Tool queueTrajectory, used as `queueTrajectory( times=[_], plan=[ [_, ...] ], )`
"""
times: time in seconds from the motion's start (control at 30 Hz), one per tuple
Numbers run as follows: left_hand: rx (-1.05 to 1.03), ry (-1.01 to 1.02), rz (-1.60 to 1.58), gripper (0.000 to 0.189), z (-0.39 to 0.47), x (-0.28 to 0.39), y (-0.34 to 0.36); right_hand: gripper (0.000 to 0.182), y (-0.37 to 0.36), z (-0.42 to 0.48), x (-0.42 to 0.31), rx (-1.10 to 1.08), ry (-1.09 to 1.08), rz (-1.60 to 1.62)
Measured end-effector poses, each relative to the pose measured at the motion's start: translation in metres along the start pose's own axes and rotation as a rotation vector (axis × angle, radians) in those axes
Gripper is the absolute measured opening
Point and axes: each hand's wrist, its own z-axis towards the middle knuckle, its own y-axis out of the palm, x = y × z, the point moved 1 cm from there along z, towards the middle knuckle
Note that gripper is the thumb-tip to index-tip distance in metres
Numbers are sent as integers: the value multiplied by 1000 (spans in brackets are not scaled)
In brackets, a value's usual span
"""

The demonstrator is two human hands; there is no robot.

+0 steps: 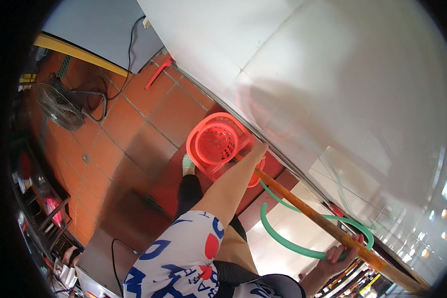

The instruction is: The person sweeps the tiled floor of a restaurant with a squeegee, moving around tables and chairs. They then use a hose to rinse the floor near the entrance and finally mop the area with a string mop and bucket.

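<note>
A red plastic mop bucket [210,121] with a perforated wringer basket [216,143] stands on the step before me, beside the white tiled wall. My left hand [260,149] reaches over the bucket's wall-side rim; its fingers are mostly hidden, so its hold is unclear. A long wooden pole [305,206] slants from the bucket under my left forearm to the lower right. My right hand [341,253] is closed around the pole and also around a green hose [283,238], which loops near the wall. The pole's lower end is hidden in the bucket.
A floor fan [61,104] stands on the orange tiles, its black cable [128,70] running to the wall. A red T-shaped tool [159,73] lies by the wall's foot. Shelves [41,208] with goods line the left. Another person's hand [71,255] shows at lower left.
</note>
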Motion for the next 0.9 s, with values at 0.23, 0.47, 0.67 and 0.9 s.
queueTrajectory(
  times=[0.23,0.47,0.67,0.9],
  plan=[
    [-105,-124,-675,24,32,-16,18,36,-37,8,9,1,-62,16],
    [-146,213,-746,32,-65,31,-9,37,-53,11,8,172,35,-169],
    [13,607,-904,72,-180,135,-68,23,-70,26,1,63,136,-155],
    [56,813,-1015,20,-252,272,-178,35,-103,46,35,13,273,51]
  ],
)
